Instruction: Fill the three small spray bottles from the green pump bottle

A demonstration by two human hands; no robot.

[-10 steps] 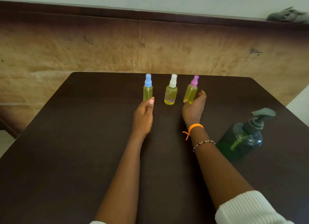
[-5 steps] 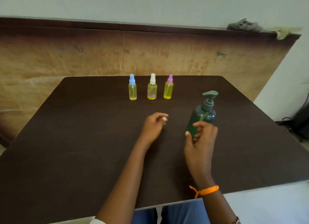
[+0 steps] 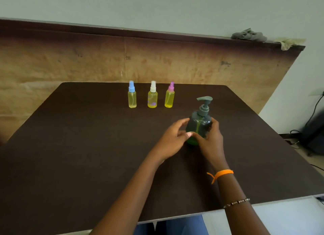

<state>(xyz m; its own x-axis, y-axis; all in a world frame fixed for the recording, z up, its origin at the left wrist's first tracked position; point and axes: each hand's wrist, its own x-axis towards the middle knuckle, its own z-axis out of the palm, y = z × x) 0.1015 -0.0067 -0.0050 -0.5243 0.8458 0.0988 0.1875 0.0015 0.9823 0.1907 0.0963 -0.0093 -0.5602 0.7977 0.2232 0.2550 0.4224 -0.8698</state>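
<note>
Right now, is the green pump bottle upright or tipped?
Upright. The green pump bottle stands on the table, pump head on top, with the left hand and right hand curled around its sides.

green pump bottle [image 3: 199, 124]: upright on the surface [image 3: 78, 147], dark translucent, grey pump head, green liquid low inside, held between both hands | three small spray bottles: upright in a row near the far edge, yellow liquid inside, blue cap [image 3: 132, 96], white cap [image 3: 152, 96], pink cap [image 3: 169, 97], apart from each other
</note>
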